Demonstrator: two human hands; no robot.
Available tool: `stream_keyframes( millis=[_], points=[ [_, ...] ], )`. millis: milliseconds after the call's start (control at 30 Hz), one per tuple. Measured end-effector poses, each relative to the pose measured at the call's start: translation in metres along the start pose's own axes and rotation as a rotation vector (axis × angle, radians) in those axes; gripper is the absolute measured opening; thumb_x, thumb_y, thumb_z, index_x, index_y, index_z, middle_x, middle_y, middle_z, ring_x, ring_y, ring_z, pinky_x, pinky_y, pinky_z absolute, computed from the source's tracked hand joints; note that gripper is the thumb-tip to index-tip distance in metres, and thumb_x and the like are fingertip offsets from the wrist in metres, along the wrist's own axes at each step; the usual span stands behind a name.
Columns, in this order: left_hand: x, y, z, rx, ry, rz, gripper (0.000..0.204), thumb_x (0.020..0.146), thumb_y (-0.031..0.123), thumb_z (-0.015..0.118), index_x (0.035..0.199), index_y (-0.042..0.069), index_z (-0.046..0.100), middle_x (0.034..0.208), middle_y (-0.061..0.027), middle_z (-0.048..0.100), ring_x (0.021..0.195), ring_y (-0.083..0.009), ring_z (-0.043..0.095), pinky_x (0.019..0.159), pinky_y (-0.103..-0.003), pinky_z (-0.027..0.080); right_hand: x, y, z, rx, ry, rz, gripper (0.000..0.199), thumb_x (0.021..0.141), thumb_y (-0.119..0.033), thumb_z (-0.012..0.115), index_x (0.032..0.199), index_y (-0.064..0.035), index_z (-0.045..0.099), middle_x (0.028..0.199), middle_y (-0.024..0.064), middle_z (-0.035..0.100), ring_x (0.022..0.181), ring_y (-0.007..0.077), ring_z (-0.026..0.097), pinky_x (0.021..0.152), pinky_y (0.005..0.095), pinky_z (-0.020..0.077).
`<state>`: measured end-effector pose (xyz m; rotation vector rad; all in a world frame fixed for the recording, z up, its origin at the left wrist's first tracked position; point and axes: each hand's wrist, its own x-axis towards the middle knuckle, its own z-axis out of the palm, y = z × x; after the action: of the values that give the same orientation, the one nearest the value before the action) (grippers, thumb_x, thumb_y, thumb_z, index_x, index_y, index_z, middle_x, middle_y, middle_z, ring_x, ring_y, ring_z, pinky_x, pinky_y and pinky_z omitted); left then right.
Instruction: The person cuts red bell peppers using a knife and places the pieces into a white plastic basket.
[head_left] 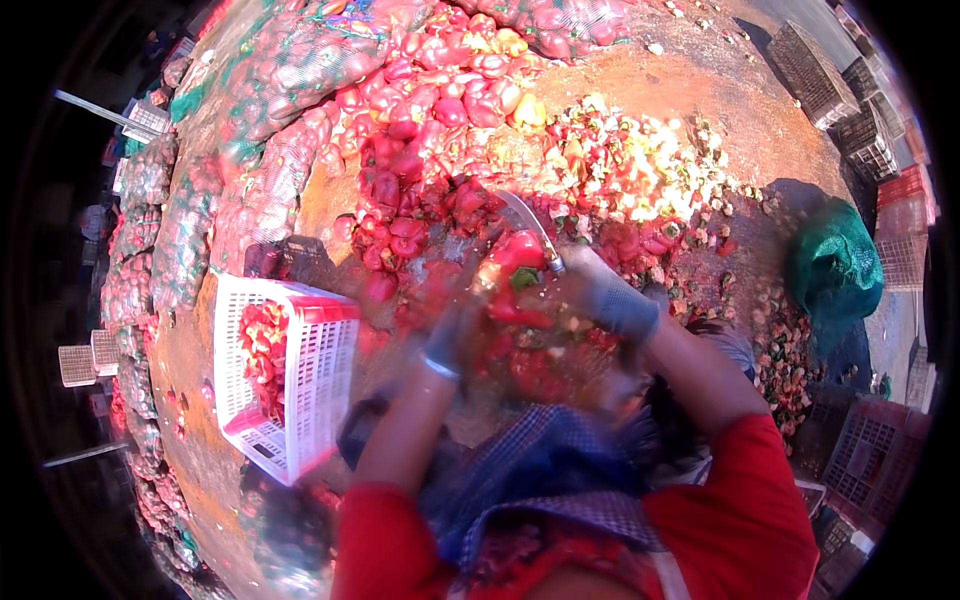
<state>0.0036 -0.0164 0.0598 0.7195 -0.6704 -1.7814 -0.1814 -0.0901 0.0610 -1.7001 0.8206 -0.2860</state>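
My left hand [458, 325], in a grey-blue glove and smeared by motion, is closed around a red bell pepper [520, 248] with a green stem. My right hand [612, 292], gloved as well, grips a knife [533, 226] with a curved blade. Its blade points up and to the left and lies close by the pepper's right side. Whether the edge touches the pepper I cannot tell. Just beyond my hands, a heap of whole red peppers [405, 190] lies on the ground. Cut-off stem ends and cores [640, 160] are piled to the right of it.
A white plastic crate [322, 380] with red pepper pieces [262, 350] stands at my left. Full mesh sacks of peppers [290, 85] line the far left. On the right sit a green mesh bag [838, 260] and several stacked crates [812, 75].
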Motion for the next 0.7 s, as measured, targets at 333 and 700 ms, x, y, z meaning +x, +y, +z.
stream_keyframes(
  millis=[333, 700],
  points=[
    [-0.008, -0.006, -0.039, 1.342, 0.086, 0.463, 0.053, 0.092, 0.018, 0.060, 0.139, 0.005, 0.042, 0.136, -0.0171, 0.048, 0.122, -0.0310, 0.053, 0.101, -0.043, 0.049, -0.003, 0.013, 0.027, 0.701, -0.147, -0.410, 0.035, 0.094, -0.029, 0.064, 0.118, -0.0033, 0.061, 0.107, 0.0126, 0.069, 0.097, 0.0166, 0.066, 0.084, 0.0291, 0.0537],
    [-0.012, -0.009, -0.035, 0.593, 0.174, 0.027, 0.064, 0.090, 0.023, 0.062, 0.142, -0.002, 0.035, 0.135, -0.0151, 0.050, 0.122, -0.0244, 0.053, 0.103, -0.038, 0.045, -0.011, -0.013, 0.028, 0.558, -0.043, 0.003, 0.050, 0.078, -0.013, 0.079, 0.121, -0.0021, 0.056, 0.091, 0.0045, 0.066, 0.080, 0.0121, 0.063, 0.069, 0.0288, 0.0530]
  ],
)
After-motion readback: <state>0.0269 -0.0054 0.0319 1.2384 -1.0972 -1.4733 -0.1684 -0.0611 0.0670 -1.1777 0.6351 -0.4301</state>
